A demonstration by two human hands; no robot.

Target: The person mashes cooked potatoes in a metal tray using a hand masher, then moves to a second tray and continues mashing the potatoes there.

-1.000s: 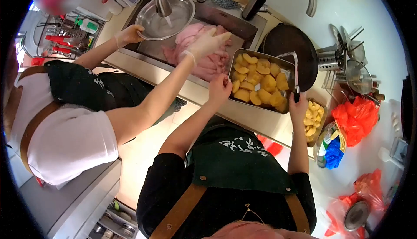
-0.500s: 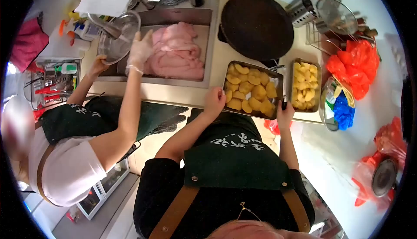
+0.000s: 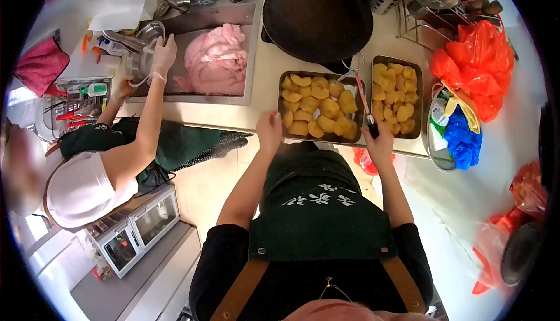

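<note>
A rectangular metal tray (image 3: pixel 358 135) holding peeled, cut potato pieces (image 3: pixel 330 109) sits at the counter's front edge. My left hand (image 3: pixel 270 131) is at its left rim, fingers curled against the edge. My right hand (image 3: pixel 380 142), by the tray's right front corner, is closed around a slim tool (image 3: pixel 361 90) with a black handle and reddish shaft. The tool points away from me; a wire loop shows near its far end, and I cannot make out its exact kind. To the right stands a second metal tray (image 3: pixel 421 71) with smaller yellow potato chunks (image 3: pixel 395 96).
A round black pan (image 3: pixel 318 18) lies behind the trays. Left of it, a sink (image 3: pixel 252 47) holds pink raw meat (image 3: pixel 217 60). A gloved co-worker (image 3: pixel 93 175) handles a clear bowl (image 3: pixel 137 64) there. Red plastic bags (image 3: pixel 475 70) and a wire rack (image 3: pixel 415 26) are at right.
The view has shifted, so the counter appears farther up and left. The tool in my right hand now shows more of its shaft. The co-worker's gloved hand has moved from beside the meat to the bowl.
</note>
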